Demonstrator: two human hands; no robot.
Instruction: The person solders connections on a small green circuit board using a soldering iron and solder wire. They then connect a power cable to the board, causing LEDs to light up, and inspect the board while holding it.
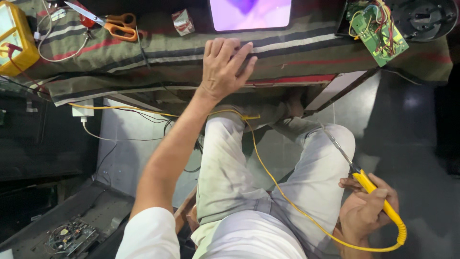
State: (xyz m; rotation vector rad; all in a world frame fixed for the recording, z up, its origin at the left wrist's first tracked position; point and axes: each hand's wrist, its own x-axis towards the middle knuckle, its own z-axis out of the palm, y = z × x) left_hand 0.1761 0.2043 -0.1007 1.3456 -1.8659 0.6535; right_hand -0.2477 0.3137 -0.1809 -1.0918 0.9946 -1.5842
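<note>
On striped woven cloth left hand lies flat; right hand grips slim yellow soldering iron.

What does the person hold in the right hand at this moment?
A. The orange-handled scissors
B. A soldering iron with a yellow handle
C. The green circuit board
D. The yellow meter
B: the right hand grips the yellow-handled soldering iron beside the knee, its metal tip pointing up and its yellow cord trailing away, while the scissors, circuit board and meter lie untouched on the striped cloth.
</note>
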